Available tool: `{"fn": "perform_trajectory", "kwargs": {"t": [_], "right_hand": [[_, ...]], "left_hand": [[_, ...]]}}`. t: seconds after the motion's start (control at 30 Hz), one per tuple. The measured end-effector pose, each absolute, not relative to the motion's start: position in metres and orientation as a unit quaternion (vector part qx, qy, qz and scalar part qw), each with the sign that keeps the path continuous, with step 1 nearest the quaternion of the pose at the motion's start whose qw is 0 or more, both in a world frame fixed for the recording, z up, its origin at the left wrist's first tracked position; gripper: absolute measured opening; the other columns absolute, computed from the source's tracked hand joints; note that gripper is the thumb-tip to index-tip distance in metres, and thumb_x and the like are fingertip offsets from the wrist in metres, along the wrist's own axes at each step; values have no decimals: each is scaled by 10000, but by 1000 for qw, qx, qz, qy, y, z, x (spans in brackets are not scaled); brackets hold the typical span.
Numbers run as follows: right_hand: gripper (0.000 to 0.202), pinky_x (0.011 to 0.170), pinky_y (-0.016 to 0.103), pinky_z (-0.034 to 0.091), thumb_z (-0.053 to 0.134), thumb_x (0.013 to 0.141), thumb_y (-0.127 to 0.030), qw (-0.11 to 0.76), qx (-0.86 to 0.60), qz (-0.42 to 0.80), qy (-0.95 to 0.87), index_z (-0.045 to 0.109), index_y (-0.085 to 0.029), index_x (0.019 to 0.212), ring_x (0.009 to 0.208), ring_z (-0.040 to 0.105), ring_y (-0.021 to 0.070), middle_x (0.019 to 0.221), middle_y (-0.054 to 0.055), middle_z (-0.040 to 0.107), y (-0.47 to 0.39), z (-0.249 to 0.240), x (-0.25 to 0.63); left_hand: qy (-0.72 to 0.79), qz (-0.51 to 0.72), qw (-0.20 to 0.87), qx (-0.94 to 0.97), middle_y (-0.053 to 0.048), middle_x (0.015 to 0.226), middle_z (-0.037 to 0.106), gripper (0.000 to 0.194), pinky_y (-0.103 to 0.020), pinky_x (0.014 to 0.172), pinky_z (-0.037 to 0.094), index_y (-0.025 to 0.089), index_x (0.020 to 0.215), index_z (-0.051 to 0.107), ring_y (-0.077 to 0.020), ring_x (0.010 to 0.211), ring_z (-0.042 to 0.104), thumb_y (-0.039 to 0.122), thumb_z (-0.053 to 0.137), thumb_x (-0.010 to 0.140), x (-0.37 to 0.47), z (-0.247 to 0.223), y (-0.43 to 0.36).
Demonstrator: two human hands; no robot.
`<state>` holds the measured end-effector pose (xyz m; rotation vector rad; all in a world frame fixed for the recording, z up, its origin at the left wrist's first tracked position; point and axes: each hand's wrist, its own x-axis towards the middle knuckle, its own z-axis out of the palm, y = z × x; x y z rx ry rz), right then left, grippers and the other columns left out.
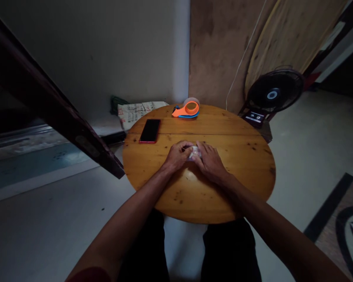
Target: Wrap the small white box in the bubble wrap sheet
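Note:
A small whitish, crinkled packet [195, 152] is pinched between my two hands over the middle of the round wooden table [194, 196]. My left hand [179, 156] has its thumb and fingers closed on the packet's left side. From the right, my right hand [209, 159] holds it with the thumb below and the fingers over the top. Fingers hide part of the packet, and its contents cannot be made out.
An orange and blue tape dispenser [186, 109] lies at the table's back edge. A dark phone with a red edge [150, 131] rests at the back left. Behind the table to the right stands a black fan [273, 94]. A printed sack [141, 111] is behind the left edge.

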<state>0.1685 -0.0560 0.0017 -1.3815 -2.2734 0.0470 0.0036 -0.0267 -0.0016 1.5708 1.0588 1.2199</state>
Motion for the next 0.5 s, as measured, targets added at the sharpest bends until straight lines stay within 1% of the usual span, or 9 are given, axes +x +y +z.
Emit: {"fn": "perform_trajectory", "kwargs": {"t": [0.13,0.23,0.33,0.5], "right_hand": [[601,1009,526,345,391,964,-430,222,-490,-30,-843,358,-100,1465,1293,415,372,1457,218,441,-57,-3,169],[550,1005,525,335,390,974,-390,211,-489,-72,-844,407,-94,1437,1334,375,373,1489,227,402,-56,-5,168],[462,1000,509,331,396,982,-361,215,-479,-122,-842,502,-133,1370,1328,390,349,1482,206,426,-55,-5,168],[324,961,440,351,474,965,-345,256,-449,-192,-835,642,-201,1201,1232,478,286,1396,138,546,-56,-2,169]], "left_hand": [[437,487,419,629,-41,850,684,160,-273,774,501,147,880,700,-163,830,612,220,597,781,4,-1,-26],[436,493,410,631,-46,853,685,162,-276,786,502,144,881,701,-167,847,615,227,595,790,4,-2,-25],[439,495,404,632,-52,855,685,182,-275,774,504,135,894,698,-168,844,618,244,582,807,5,-3,-24],[447,495,406,624,-49,867,691,184,-257,749,511,136,904,693,-159,831,628,238,577,803,5,-3,-25]]}}
